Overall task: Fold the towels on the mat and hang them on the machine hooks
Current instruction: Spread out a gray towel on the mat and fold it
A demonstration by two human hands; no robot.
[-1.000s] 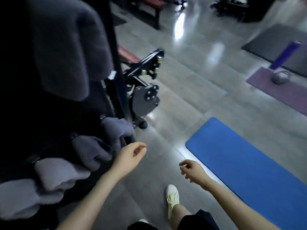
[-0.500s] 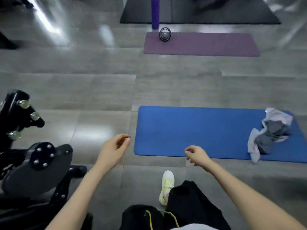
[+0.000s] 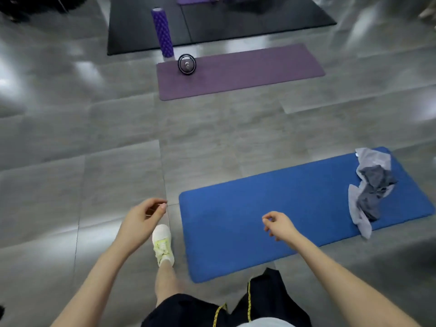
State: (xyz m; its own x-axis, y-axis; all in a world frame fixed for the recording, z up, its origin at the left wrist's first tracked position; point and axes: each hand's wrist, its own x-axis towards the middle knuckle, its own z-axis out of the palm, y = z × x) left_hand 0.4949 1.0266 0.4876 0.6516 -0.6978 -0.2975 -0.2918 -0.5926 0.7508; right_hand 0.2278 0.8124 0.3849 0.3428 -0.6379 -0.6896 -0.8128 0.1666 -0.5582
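Note:
A blue mat (image 3: 278, 208) lies on the grey floor ahead of me. At its far right end sits a crumpled heap of towels, a light grey towel (image 3: 370, 159) with a dark grey towel (image 3: 375, 187) on top. My left hand (image 3: 141, 220) hangs over the floor just left of the mat, fingers loosely curled, holding nothing. My right hand (image 3: 278, 224) hovers above the mat's near part, also loosely curled and empty. The machine with its hooks is out of view.
My white shoe (image 3: 162, 244) steps on the floor beside the mat's left edge. Farther off lie a purple mat (image 3: 247, 72) with a round dark ball (image 3: 186, 64), an upright purple foam roller (image 3: 162, 31) and a black mat (image 3: 236, 22).
My view has swung right, away from the machine with hung towels, onto the blue mat. I have stepped closer to the mat. Both hands stay empty and loosely curled.

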